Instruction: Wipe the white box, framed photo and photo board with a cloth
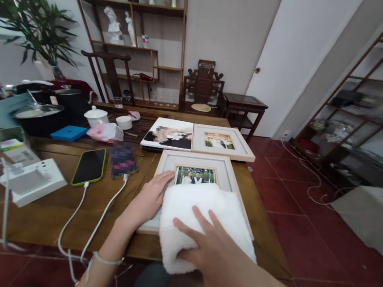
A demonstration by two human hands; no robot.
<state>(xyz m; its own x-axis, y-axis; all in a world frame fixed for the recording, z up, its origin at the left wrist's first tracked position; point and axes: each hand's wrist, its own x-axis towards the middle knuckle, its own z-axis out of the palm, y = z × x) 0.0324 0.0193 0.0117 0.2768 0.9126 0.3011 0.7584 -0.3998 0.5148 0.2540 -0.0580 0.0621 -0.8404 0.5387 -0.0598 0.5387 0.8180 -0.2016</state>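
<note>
The right hand [207,250] lies flat on a white cloth [200,219], fingers [193,215] spread open and pressing down, gripping nothing. The cloth covers the lower part of a framed photo [198,164] on the surface [45,216], under and ahead of those fingers. The left hand [148,198] rests on the frame's left edge just left of the cloth, fingers extended and open, touching frame and cloth. Beyond the fingers lie a second frame [223,141] and a photo print [169,134]. To the left of the left hand, a phone [89,166] lies with a white cable [102,217] beside it.
</note>
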